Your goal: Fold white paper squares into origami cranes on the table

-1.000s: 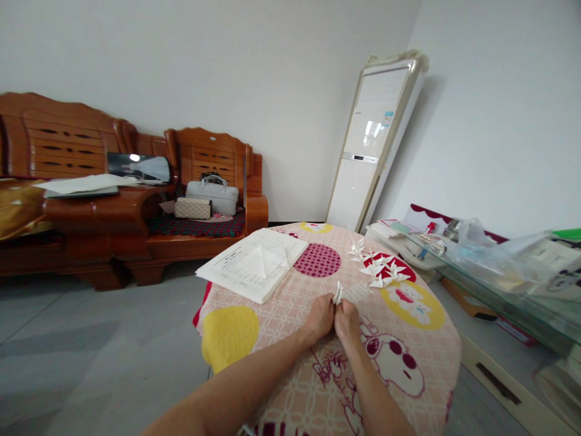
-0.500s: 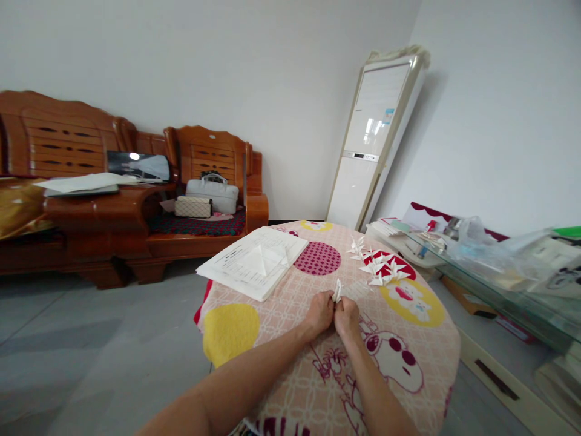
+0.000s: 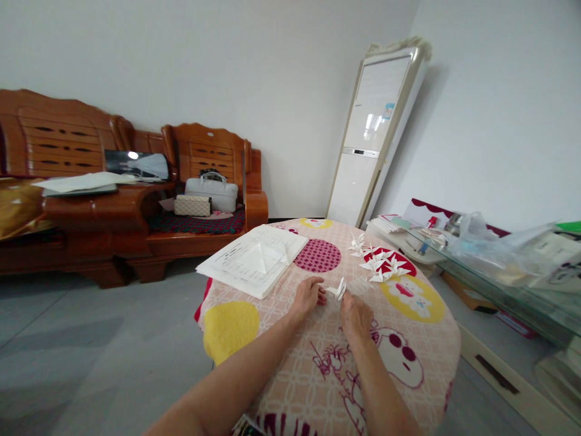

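Observation:
A small white folded paper piece [image 3: 339, 289] is held just above the round table [image 3: 276, 315] with its patterned cloth. My left hand [image 3: 308, 295] pinches its left tip and my right hand [image 3: 355, 314] grips it from the right, fingers closed. The two hands are a little apart, with the paper stretched between them. Beyond them lies a cluster of several finished white paper cranes [image 3: 377, 263] on the cloth. A stack of white printed sheets [image 3: 253, 259] with a folded triangle on top rests at the table's far left.
A wooden sofa [image 3: 113, 200] with two handbags [image 3: 211, 194] stands at the left wall. A tall white air conditioner [image 3: 376, 133] leans in the corner. At the right is a glass-topped cabinet [image 3: 490, 266] cluttered with papers and plastic bags. Grey floor surrounds the table.
My hands were pressed together on the folded paper; now they have drawn apart, the left moving left and the right moving right, pulling the paper out between them.

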Available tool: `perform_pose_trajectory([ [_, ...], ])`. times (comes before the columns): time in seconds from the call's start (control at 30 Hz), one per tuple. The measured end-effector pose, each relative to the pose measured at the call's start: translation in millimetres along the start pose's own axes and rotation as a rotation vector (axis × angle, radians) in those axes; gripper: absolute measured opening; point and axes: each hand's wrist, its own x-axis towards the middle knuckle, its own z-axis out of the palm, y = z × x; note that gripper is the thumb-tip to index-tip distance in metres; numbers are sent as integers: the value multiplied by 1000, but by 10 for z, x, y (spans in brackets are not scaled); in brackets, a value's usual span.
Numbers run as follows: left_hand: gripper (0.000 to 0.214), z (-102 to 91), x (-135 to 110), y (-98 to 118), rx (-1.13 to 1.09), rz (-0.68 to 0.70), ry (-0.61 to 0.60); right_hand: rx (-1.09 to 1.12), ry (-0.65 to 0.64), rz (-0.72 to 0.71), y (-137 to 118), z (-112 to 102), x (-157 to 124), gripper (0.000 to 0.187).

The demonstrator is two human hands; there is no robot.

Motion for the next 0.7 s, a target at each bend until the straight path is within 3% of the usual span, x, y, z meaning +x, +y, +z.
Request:
perform_pose_trajectory([
  [0.17,35,-55,-24,37,-236,-63,-77,-29,2,-31,-12,0,-13,37],
  [0.37,30,-53,67,-20,-314,-76,-171,52,42,36,0,33,-12,48],
  [0.5,27,-62,98,-60,-238,-53,-181,77,21,53,18,58,4,49],
  [0.7,27,-52,104,-71,62,80,-143,40,3,-54,26,75,13,37],
])
